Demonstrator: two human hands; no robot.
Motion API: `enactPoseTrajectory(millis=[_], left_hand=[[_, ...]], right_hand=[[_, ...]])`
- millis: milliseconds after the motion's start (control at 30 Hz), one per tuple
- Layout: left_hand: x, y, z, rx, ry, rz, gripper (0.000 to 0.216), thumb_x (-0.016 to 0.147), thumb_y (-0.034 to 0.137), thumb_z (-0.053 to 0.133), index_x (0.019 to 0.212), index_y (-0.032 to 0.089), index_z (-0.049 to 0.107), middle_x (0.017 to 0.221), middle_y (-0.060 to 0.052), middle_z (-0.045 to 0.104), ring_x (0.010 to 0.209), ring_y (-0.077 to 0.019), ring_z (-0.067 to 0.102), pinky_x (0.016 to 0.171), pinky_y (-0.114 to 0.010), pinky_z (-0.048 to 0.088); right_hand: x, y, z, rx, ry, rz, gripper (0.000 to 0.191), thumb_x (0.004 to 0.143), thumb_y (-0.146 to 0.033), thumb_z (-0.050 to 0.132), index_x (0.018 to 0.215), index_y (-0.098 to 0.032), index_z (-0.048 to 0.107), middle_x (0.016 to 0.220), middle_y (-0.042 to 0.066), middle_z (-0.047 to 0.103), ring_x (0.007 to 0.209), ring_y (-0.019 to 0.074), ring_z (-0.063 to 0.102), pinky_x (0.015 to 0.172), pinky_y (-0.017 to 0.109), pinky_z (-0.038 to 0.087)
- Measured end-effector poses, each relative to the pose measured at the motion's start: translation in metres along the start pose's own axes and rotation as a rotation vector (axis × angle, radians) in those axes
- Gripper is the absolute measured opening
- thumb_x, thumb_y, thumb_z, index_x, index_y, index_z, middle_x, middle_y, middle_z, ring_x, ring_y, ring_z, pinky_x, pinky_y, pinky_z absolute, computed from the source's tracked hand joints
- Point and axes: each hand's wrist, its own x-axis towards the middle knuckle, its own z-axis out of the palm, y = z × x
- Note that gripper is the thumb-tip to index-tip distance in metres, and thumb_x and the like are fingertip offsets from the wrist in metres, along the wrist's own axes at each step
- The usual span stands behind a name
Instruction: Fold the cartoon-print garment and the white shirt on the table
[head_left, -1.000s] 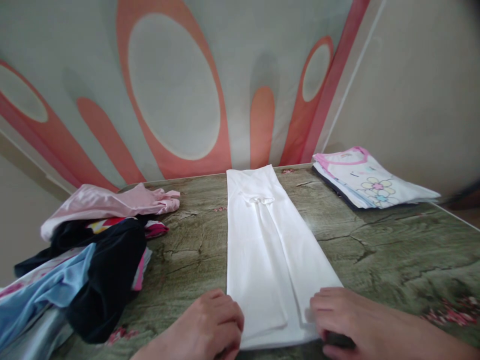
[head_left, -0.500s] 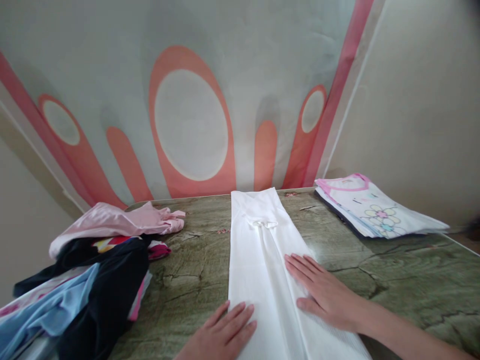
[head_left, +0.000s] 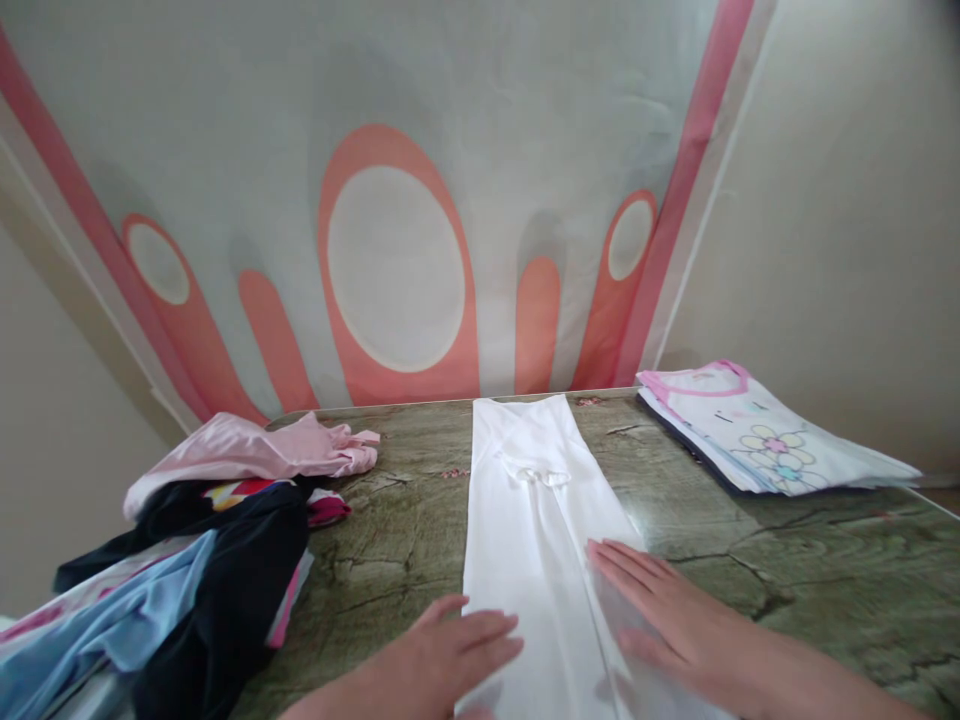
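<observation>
A white garment [head_left: 536, 520] lies folded lengthwise into a long strip, running from near the table's far edge toward me. A small sleeve opening shows on its upper part. Over its left edge is my left hand [head_left: 431, 655], fingers apart and slightly bent, holding nothing. My right hand [head_left: 667, 610] rests on or just above the garment's right side, its fingers stretched out. Whether either palm presses on the cloth is hard to tell. The near end of the garment runs out of the frame.
A loose heap of clothes [head_left: 217, 560], pink, black and light blue, lies at the left on the wood-patterned table [head_left: 390, 530]. A neat stack of folded shirts [head_left: 765, 430], with a flower print on top, sits at the back right. A painted wall [head_left: 397, 270] stands behind.
My left hand has turned, with its fingers lifted and pointing more to the right. The right hand stays over the garment's right side. The whole view has shifted slightly.
</observation>
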Motion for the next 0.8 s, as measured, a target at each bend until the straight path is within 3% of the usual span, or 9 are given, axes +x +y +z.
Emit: enactPoseTrajectory(millis=[100, 233, 333, 433, 567, 700, 800], left_hand=[[0.033, -0.039, 0.004, 0.046, 0.014, -0.125, 0.049, 0.098, 0.037, 0.027, 0.143, 0.019, 0.019, 0.146, -0.009, 0.026, 0.132, -0.0194, 0.027, 0.107, -0.036, 0.026], [0.094, -0.103, 0.025, 0.186, 0.130, -0.375, 0.054, 0.096, 0.039, 0.028, 0.138, 0.005, 0.028, 0.145, -0.020, 0.024, 0.134, -0.0264, 0.021, 0.107, -0.045, 0.023], [0.124, -0.132, 0.040, 0.277, 0.176, -0.485, 0.059, 0.095, 0.045, 0.027, 0.138, 0.005, 0.029, 0.145, -0.020, 0.023, 0.134, -0.0287, 0.019, 0.107, -0.049, 0.018], [0.134, -0.144, 0.055, 0.315, 0.197, -0.539, 0.064, 0.093, 0.052, 0.021, 0.140, 0.008, 0.026, 0.147, -0.016, 0.020, 0.136, -0.0258, 0.017, 0.108, -0.045, 0.016], [0.131, -0.150, 0.068, 0.327, 0.220, -0.538, 0.068, 0.092, 0.057, 0.016, 0.141, 0.011, 0.024, 0.148, -0.012, 0.019, 0.137, -0.0231, 0.014, 0.109, -0.042, 0.014], [0.131, -0.152, 0.061, 0.312, 0.207, -0.552, 0.064, 0.093, 0.054, 0.016, 0.140, 0.013, 0.028, 0.147, -0.012, 0.023, 0.136, -0.0237, 0.018, 0.108, -0.045, 0.016], [0.139, -0.152, 0.050, 0.327, 0.270, -0.560, 0.057, 0.095, 0.048, 0.015, 0.139, 0.014, 0.029, 0.147, -0.011, 0.023, 0.136, -0.0227, 0.017, 0.108, -0.045, 0.016]], right_hand=[[0.034, 0.021, -0.017, 0.001, 0.094, 0.045, 0.062, 0.093, -0.048, 0.030, 0.145, -0.019, 0.013, 0.150, 0.007, 0.016, 0.136, 0.0234, 0.017, 0.110, 0.043, 0.023], [0.102, 0.055, -0.025, -0.021, 0.174, 0.074, 0.064, 0.093, -0.053, 0.023, 0.143, -0.013, 0.021, 0.148, 0.012, 0.020, 0.136, 0.0243, 0.018, 0.110, 0.043, 0.020], [0.144, 0.071, -0.018, -0.061, 0.197, 0.120, 0.067, 0.092, -0.055, 0.022, 0.142, -0.011, 0.022, 0.148, 0.013, 0.020, 0.136, 0.0253, 0.017, 0.110, 0.043, 0.019], [0.162, 0.080, -0.003, -0.091, 0.141, 0.165, 0.066, 0.091, -0.055, 0.020, 0.143, -0.014, 0.022, 0.150, 0.010, 0.016, 0.137, 0.0237, 0.012, 0.110, 0.042, 0.014], [0.162, 0.084, 0.014, -0.116, 0.130, 0.189, 0.064, 0.090, -0.056, 0.020, 0.143, -0.020, 0.022, 0.150, 0.005, 0.015, 0.138, 0.0219, 0.009, 0.110, 0.042, 0.008], [0.161, 0.089, 0.014, -0.077, 0.112, 0.185, 0.066, 0.090, -0.059, 0.017, 0.143, -0.021, 0.022, 0.150, 0.004, 0.016, 0.137, 0.0215, 0.010, 0.110, 0.042, 0.007], [0.171, 0.097, 0.005, -0.024, 0.115, 0.212, 0.065, 0.090, -0.058, 0.012, 0.144, -0.021, 0.021, 0.150, 0.003, 0.016, 0.138, 0.0197, 0.009, 0.110, 0.041, 0.008]])
